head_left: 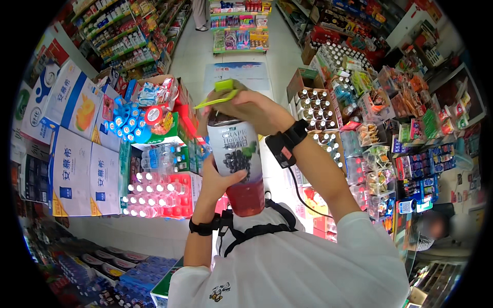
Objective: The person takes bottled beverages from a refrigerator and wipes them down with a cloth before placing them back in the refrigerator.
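Upright in front of my chest is a large bottle of dark red grape drink [237,156], its label pale with grapes. My left hand [216,178] is closed around its lower side, the thumb across the label. Up at the bottle's top, my right hand [263,109] is closed on a grey-brown cloth with lime-green edging [231,96], which is smeared by motion. The cloth and hand cover the bottle's neck, so its cap is hidden. Both wrists wear black straps.
Large white cartons [74,164] are stacked at left, next to packs of pink-capped bottles [154,197]. Boxes of dark bottles [316,110] and racks of snacks [377,169] line the right. Ahead stands a shelf unit [240,28]. Another person [431,228] is at lower right.
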